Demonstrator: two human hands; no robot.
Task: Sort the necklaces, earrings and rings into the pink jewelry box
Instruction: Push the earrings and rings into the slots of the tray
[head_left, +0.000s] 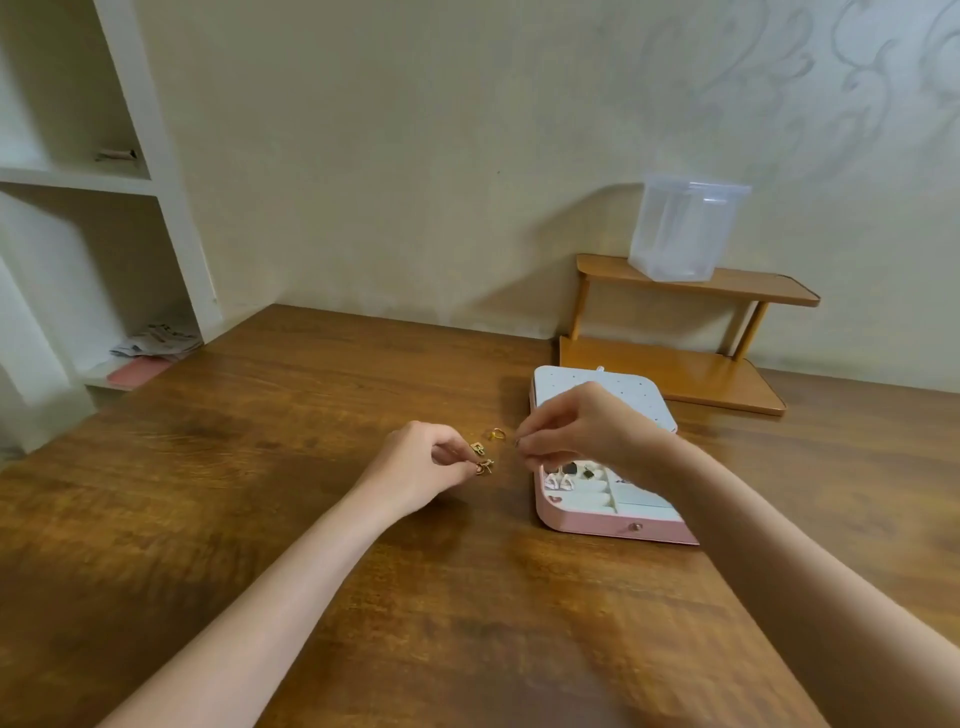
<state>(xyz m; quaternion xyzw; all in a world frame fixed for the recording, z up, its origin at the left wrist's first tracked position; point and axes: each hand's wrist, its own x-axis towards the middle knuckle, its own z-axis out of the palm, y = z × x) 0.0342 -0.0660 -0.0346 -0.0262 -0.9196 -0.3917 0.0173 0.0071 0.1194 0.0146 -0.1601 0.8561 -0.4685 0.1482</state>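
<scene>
- A wooden table (260, 519) fills the lower view, pushed against a pale wall; white built-in shelves (104, 182) stand at the far left.
- A small two-tier wooden rack (675, 374) sits at the table's far right edge against the wall, with a clear plastic tub (685, 228) on its top tier, well apart from the work.
- The pink jewelry box (613, 525) lies open, right of centre. Its long axis runs away from the person: the white lid panel, dotted with holes for earrings, lies at the far end, and the tray of padded slots with a small front knob faces the person. A few pieces already sit in the slots, so the sorting looks partly done.
- The left hand (415, 467) reaches in from the lower left, fingers curled, pinching a small gold piece just above the table, likely to lift it towards the box.
- The right hand (582, 431) hovers over the box's left edge, fingertips drawn together in a narrow pinch; whether they hold something fine, such as a chain or a stud, is too small to tell.
- Between the hands lie small gold pieces (480, 457), apparently earrings, and a gold ring (497, 434) just beyond them, all beside the box and still to be sorted.
</scene>
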